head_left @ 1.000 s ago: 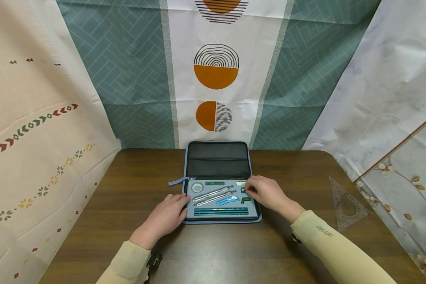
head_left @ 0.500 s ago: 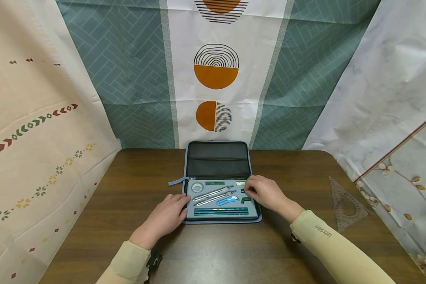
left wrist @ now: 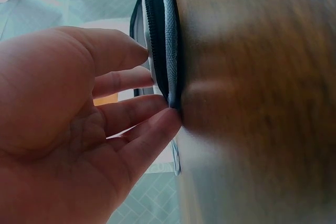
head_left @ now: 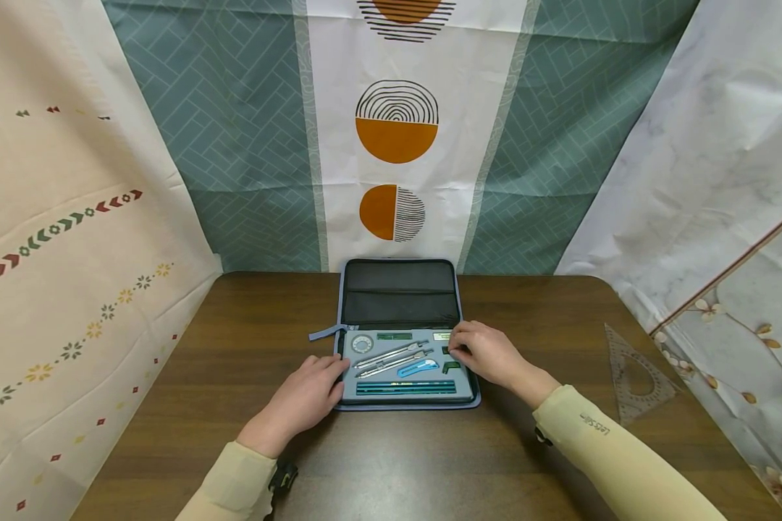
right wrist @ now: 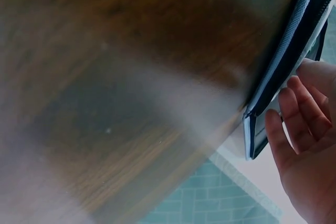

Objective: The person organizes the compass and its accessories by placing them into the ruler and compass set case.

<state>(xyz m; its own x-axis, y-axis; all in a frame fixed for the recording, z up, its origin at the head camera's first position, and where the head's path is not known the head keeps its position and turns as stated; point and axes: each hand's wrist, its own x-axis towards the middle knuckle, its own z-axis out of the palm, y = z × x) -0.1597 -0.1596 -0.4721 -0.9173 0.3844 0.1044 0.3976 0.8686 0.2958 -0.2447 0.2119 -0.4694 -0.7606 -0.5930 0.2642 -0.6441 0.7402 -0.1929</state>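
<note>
An open zip case point(head_left: 400, 291) lies on the table, its black lid folded back. Its light blue tray point(head_left: 391, 398) bears two silver compasses point(head_left: 391, 354), a light blue cutter knife point(head_left: 418, 368), several dark green pencils point(head_left: 405, 388) and a round whitish disc point(head_left: 362, 344). My left hand point(head_left: 310, 387) rests along the case's left edge, thumb by the tray's rim and fingers at the zipped side point(left wrist: 170, 51). At the tray's upper right, my right hand point(head_left: 485, 351) has thumb and fingertip pinched at a small dark green piece point(head_left: 446, 350), mostly hidden. Its other fingers point(right wrist: 296, 114) are loosely bent.
A clear set square point(head_left: 638, 380) lies at the right of the brown table point(head_left: 391, 463). Nearer items in the tray are a green bracket-shaped piece point(head_left: 451, 367), a green strip point(head_left: 394, 336) and a whitish block point(head_left: 442, 336). Hanging cloths point(head_left: 254, 145) surround the table's back and sides.
Both hands and the case stay in nearly the same place. The right fingertips shift only very slightly at the small green piece.
</note>
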